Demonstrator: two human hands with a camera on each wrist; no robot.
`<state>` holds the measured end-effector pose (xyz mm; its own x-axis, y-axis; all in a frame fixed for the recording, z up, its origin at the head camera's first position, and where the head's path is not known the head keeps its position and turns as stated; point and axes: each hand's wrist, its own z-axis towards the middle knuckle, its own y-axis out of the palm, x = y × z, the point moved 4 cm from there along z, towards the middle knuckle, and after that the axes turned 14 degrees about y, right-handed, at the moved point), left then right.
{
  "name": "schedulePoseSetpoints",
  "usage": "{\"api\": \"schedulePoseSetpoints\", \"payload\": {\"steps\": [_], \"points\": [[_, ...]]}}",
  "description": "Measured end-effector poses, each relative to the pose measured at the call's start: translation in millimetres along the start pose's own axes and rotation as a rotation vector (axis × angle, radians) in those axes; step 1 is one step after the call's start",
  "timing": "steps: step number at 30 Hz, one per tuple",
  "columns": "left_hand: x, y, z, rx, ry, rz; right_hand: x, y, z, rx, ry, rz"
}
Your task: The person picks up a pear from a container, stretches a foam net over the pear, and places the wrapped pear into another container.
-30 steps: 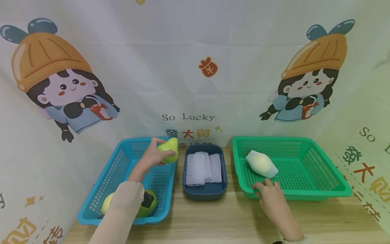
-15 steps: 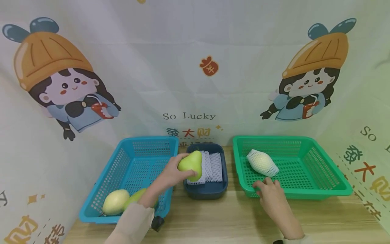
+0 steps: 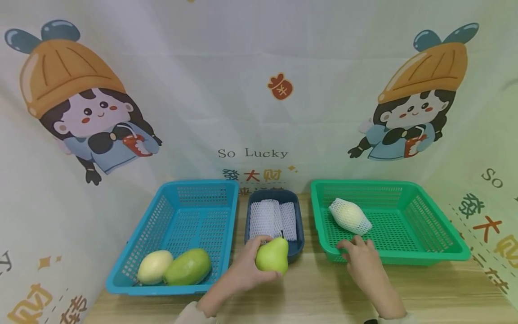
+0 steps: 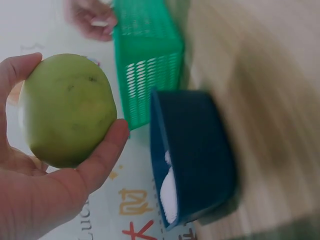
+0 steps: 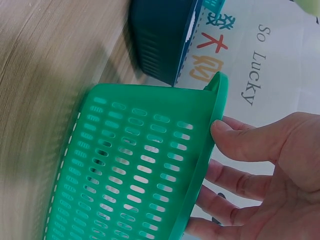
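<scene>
I have the green pear (image 3: 272, 255) up off the bench (image 3: 319, 297) in the left hand (image 3: 247, 270), stem upward, at the near side of the dark blue tub (image 3: 298, 253). The left fingers are spread about as wide as the fruit and curled round it, thumb opposing, so the hold looks secure to me. The pear is bare; behind it, in the tub, lie the white net sleeves (image 3: 262, 216). To the right, my right hand (image 3: 364, 261) is at the near left part of the green basket (image 3: 421, 257), its thumb on the rim and the other fingers bent over to the inner side, holding it lightly. Farther in lies a pale fruit in netting (image 3: 350, 217). On the left, a pale yellow fruit (image 3: 155, 267) and a larger green fruit (image 3: 188, 267) lie side by side at the near end of the blue basket (image 3: 162, 290). A printed cloth (image 3: 202, 117) hangs at the far side. I judge the step in hand to be bringing the pear to the sleeves; the next move seems to call for a steady left hold while the right lets go and draws one sleeve out.
</scene>
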<state>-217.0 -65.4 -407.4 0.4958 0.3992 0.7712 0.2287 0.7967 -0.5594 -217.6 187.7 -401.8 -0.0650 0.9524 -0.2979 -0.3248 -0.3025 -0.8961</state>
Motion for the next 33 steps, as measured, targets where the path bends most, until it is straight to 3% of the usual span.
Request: {"api": "schedulePoseSetpoints", "payload": {"steps": [12,24,33], "points": [[-21.5,42.6,-28.6,-0.120,0.047,0.037,1,1,-1,0.018,0.000,-0.007],[-41.9,50.5,-39.5,-0.116,0.032,0.100,1,1,-1,0.036,-0.007,-0.006],[-52.5,56.1,-46.8,-0.206,-0.042,0.053,2,2,-2,0.034,-0.020,-0.007]]}}
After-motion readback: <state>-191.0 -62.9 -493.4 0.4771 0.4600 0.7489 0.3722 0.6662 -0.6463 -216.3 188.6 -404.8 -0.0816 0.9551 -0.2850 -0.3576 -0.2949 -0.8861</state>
